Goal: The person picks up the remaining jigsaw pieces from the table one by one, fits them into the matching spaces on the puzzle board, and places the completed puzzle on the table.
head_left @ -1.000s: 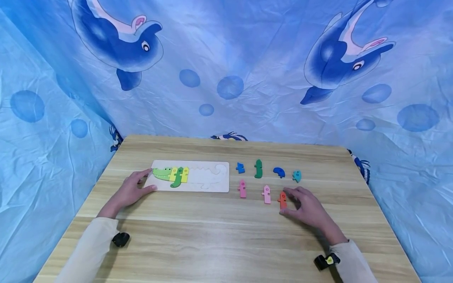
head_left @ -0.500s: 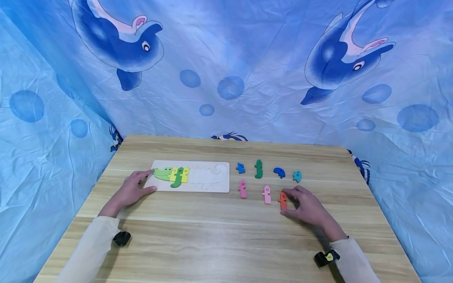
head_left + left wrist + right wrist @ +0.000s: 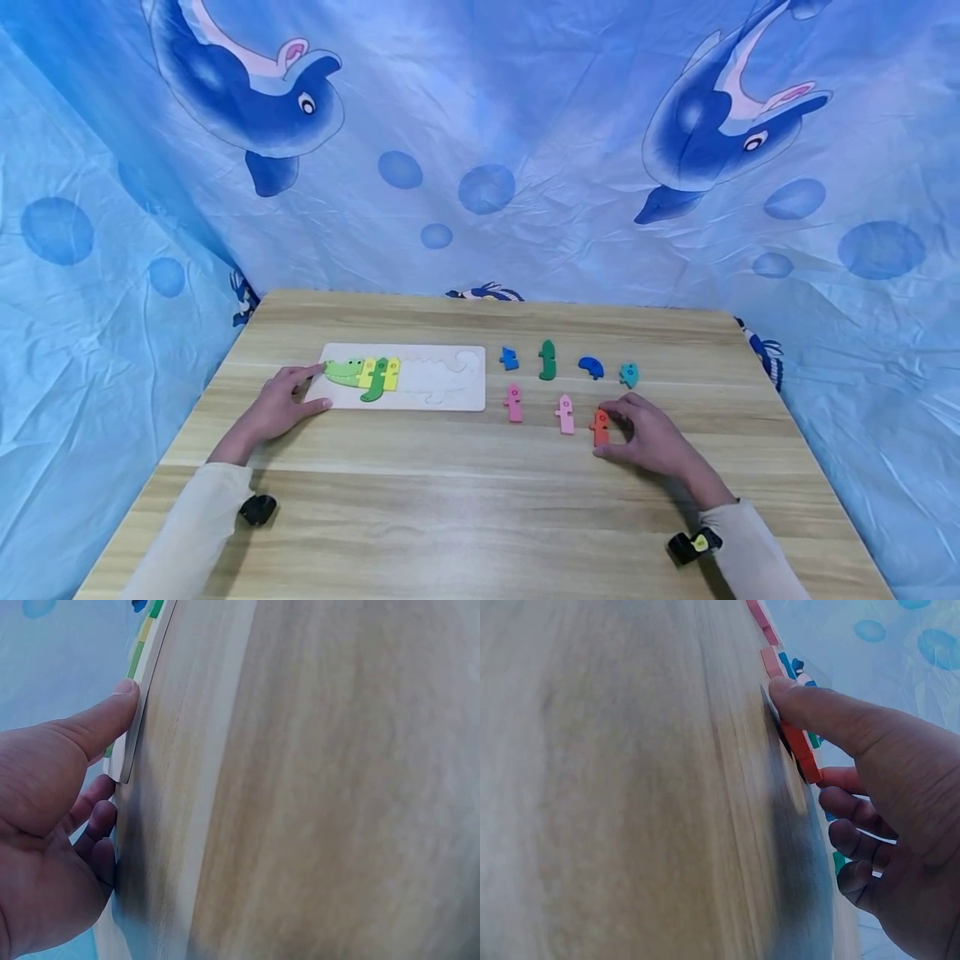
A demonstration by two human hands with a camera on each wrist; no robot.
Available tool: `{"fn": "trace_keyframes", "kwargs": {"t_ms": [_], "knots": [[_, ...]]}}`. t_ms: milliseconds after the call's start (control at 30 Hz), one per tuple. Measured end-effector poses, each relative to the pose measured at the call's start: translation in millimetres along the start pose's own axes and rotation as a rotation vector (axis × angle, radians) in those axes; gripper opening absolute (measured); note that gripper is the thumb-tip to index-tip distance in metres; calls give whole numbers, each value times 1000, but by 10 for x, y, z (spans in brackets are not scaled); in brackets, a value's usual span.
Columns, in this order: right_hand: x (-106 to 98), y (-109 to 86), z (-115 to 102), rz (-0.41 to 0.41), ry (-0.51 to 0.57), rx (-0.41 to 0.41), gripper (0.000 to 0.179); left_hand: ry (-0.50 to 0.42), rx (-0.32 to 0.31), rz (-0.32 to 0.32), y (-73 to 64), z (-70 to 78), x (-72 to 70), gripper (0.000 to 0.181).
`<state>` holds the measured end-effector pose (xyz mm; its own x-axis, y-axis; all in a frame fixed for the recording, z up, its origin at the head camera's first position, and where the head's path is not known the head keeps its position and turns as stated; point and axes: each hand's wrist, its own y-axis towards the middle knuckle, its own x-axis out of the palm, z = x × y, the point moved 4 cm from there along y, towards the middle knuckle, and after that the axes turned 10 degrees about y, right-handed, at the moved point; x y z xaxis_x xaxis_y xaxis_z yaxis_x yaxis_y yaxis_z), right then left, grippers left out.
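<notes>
My left hand [image 3: 277, 406] holds the left end of a pale puzzle board [image 3: 450, 402], its thumb against the front edge in the left wrist view. On the board lie a green crocodile head [image 3: 343, 372], two yellow pieces with a green leg piece [image 3: 372, 388] between them, and outlines to their right. My right hand [image 3: 652, 437] pinches an orange-red puzzle piece [image 3: 601, 428] between thumb and index finger. In the right wrist view, a dark shadow shows beneath that orange-red piece [image 3: 798, 750]; the other fingers curl loosely.
Between board and right hand lie two pink pieces, one darker [image 3: 513, 403] and one lighter [image 3: 565, 414]. Behind them sit a blue piece [image 3: 509, 358], a green piece [image 3: 547, 360], a dark blue piece [image 3: 592, 367] and a teal piece [image 3: 628, 374]. A dolphin-print curtain [image 3: 555, 242] surrounds the wooden table [image 3: 450, 517].
The head view has shifted very slightly. Both hands stay almost where they were, the left at the board and the right at the orange-red puzzle piece.
</notes>
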<state>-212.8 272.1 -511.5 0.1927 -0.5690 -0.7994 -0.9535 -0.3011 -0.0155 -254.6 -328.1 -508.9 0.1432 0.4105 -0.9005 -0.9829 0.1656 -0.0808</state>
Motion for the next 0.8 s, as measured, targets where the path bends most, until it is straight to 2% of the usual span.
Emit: {"fn": "trace_keyframes", "kwargs": {"t_ms": [133,400,800], "knots": [[-19,0,-23,20,10,3,82,-18,-11,-7,-1,0,1,79],[-117,55,-93,70,-6,-44,82,-46,-22,-16,27,-9,-7,79],[-196,213,-392,87,23,-117,76,-65,-37,-33,19,-34,6,81]]}}
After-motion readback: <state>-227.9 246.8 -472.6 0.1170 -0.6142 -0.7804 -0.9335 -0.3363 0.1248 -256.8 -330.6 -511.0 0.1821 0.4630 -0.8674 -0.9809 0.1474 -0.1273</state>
